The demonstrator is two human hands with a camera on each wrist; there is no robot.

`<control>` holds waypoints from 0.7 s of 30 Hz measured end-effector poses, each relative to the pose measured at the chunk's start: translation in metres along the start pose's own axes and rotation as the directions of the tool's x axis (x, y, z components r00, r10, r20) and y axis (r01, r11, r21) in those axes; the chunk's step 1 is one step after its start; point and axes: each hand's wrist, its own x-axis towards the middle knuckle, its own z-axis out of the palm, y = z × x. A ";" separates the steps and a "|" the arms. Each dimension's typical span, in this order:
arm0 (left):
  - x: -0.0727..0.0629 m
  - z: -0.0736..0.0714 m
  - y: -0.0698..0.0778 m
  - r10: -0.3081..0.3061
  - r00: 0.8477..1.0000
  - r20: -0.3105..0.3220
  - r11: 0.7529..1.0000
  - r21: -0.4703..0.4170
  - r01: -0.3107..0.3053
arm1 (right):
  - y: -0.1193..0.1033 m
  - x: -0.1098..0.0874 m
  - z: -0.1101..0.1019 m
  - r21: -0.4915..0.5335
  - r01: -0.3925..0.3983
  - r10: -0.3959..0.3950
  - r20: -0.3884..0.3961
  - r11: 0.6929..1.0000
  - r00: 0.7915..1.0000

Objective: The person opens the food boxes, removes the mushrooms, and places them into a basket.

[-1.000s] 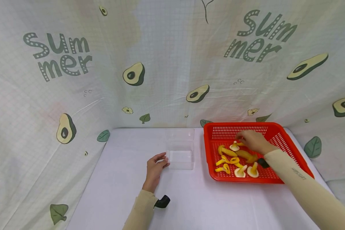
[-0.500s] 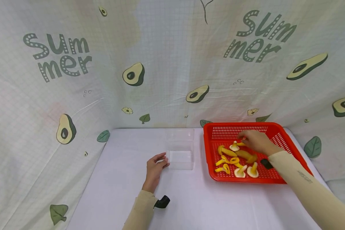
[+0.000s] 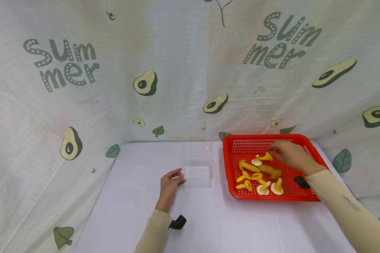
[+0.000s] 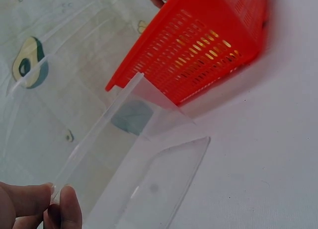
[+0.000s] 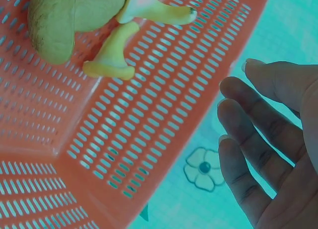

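Note:
My left hand (image 3: 170, 188) pinches the left rim of a clear plastic box (image 3: 197, 182) between thumb and fingers. The box has its hinged lid (image 3: 197, 149) folded back, and its inside shows bare. Over the back right of a red basket (image 3: 229, 182) hovers my right hand (image 3: 289, 156), fingers loosely bent and holding nothing. Just left of it lies a yellow trumpet-shaped mushroom (image 3: 266, 157), also seen in the right wrist view as a yellow mushroom (image 5: 112, 55). Several other mushrooms lie in the basket: white-capped ones (image 3: 277, 187), curled yellow ones (image 3: 244, 186) and brownish ones (image 3: 269, 171).
The basket stands right of the box on a white-covered table (image 3: 190, 225). A printed cloth (image 3: 177, 52) with avocados and lettering hangs behind the table. The basket's slotted back wall (image 5: 149, 80) rises between the mushrooms and that cloth.
My right hand has drawn back to the right, away from the yellow mushroom at the back, which now shows more fully. The left hand stays on the box, and the head view shifts slightly.

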 end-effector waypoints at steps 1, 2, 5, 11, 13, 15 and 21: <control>0.000 0.000 0.000 0.000 1.000 0.001 1.000 0.001 0.000 | 0.000 -0.001 -0.001 -0.001 -0.006 0.006 -0.003 1.000 1.000; 0.000 0.000 0.000 -0.002 1.000 0.001 1.000 0.000 0.002 | 0.000 -0.003 -0.001 -0.003 -0.012 0.012 -0.007 1.000 1.000; 0.001 0.000 0.000 -0.005 1.000 0.003 1.000 0.001 0.005 | 0.000 -0.008 -0.004 -0.003 -0.024 0.024 -0.018 1.000 1.000; 0.001 -0.002 0.001 -0.003 1.000 0.011 1.000 0.005 0.003 | 0.001 -0.021 -0.010 0.011 -0.025 0.025 -0.047 1.000 0.999; 0.001 -0.003 0.001 -0.006 1.000 0.012 1.000 0.008 0.006 | 0.002 -0.025 -0.011 0.010 -0.026 0.027 -0.053 1.000 0.998; 0.001 -0.004 0.001 -0.008 1.000 0.014 1.000 0.005 0.008 | 0.002 -0.029 -0.012 0.008 -0.029 0.029 -0.063 1.000 0.998; 0.000 -0.007 -0.001 -0.016 1.000 0.011 1.000 -0.007 0.016 | 0.007 -0.044 -0.013 0.013 -0.042 0.043 -0.113 0.999 0.993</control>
